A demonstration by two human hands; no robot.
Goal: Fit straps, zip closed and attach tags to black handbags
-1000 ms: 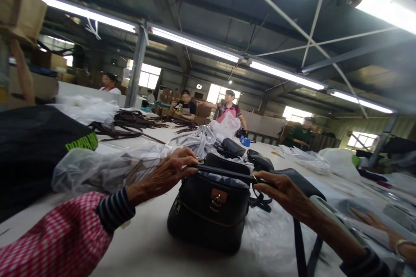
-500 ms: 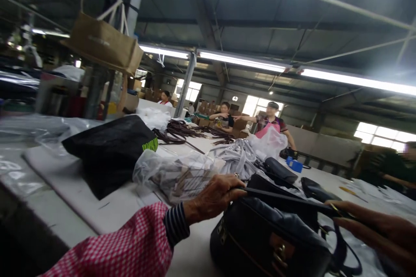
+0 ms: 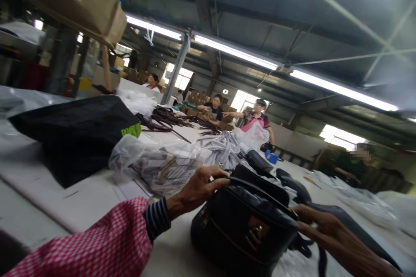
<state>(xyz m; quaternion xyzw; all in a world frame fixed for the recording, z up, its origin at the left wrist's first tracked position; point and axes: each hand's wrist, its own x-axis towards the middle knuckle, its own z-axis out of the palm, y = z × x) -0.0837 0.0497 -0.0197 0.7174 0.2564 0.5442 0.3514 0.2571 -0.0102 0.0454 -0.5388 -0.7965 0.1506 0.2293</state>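
A black handbag (image 3: pixel 230 233) stands upright on the table in front of me, with a gold clasp on a brown patch and a zip along its side. A thin black strap (image 3: pixel 255 187) runs over the bag's top, slightly bowed. Pinched on its left end is my left hand (image 3: pixel 199 188), in a striped cuff and a red checked sleeve. My right hand (image 3: pixel 328 227) grips the strap's right end, where a bit of gold metal shows between the fingers. Dark straps dangle beside the bag, under the right hand.
Left on the table (image 3: pixel 94 207) lies a black cloth bag (image 3: pixel 74 134) with green lettering. Behind my hands are a clear plastic bag (image 3: pixel 169 164), grey straps (image 3: pixel 221 147), brown straps (image 3: pixel 165 119) and a blue box (image 3: pixel 271 156). Co-workers (image 3: pixel 255 117) stand across the table.
The view has swung to the right and slightly down. My right hand has come nearer to my left, and the strap, taut before, now bows over the bag.
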